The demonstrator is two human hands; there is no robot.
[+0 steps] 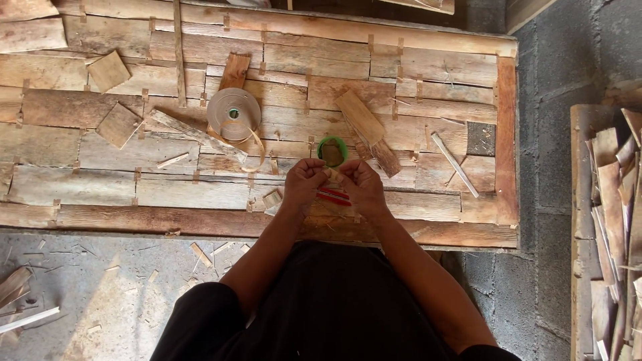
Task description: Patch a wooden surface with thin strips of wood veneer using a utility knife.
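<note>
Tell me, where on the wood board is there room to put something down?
Bare planks lie at the left front of the wooden panel, below the square offcut, and along the far edge at right. It is crowded in the middle: the tape roll, green ring, wood block and both hands, left hand and right hand.

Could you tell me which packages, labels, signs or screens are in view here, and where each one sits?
None in view: no package, label, sign or screen.
Nearest to packaging: a tan tape roll on the plank table, round, flat.
A green ring lies just beyond the hands.
</note>
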